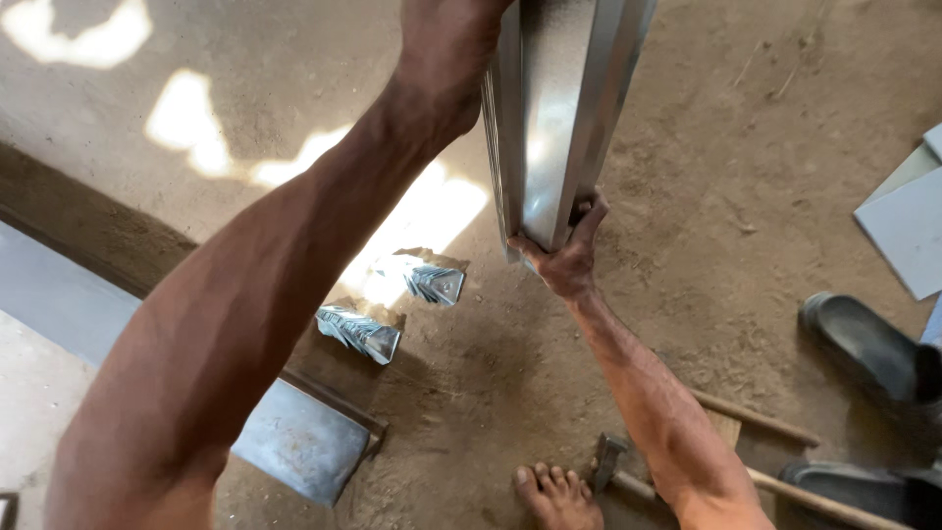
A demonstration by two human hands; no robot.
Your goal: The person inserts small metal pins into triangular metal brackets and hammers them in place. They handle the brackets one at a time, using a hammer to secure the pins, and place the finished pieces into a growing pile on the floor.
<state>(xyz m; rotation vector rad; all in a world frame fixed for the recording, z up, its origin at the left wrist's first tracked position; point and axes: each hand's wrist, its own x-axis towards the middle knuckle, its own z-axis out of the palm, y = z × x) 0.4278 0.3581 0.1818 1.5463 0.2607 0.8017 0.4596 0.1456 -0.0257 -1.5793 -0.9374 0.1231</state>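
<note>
Person stands over a dirt floor (746,128) holding a folded sheet-metal duct section (554,108) upright between both hands.

Right hand (567,257) is at the bottom end: palm under the lower corner, fingers curled up round the edge, thumb on the near face. It is closed on the piece and looks to be carrying the weight, which would explain the low, cupped grip.

Left hand (446,59) is higher, against the left flank of the same piece. The wrist runs out of the top of the view and the fingers are behind the metal, so I can't tell how far it is closed. Judging by the position, it is steadying the piece, not lifting it.

Orientation: long axis runs near vertical, bottom end down toward the floor, top end out of frame toward the camera. It leans slightly, lower end drawn toward the right hand. The broad shiny face is turned to the person; the folded seam edges sit on the left side, next to the left forearm.

Below and left of the right hand: two small crimped metal offcuts (397,309) lying on the floor in a sun patch, apart from the duct. Under the left forearm, a flat metal sheet (304,447). Near the right elbow, a hammer (610,461) lies beside the person's bare foot (554,496). Further right, a dark sandal (859,344).
</note>
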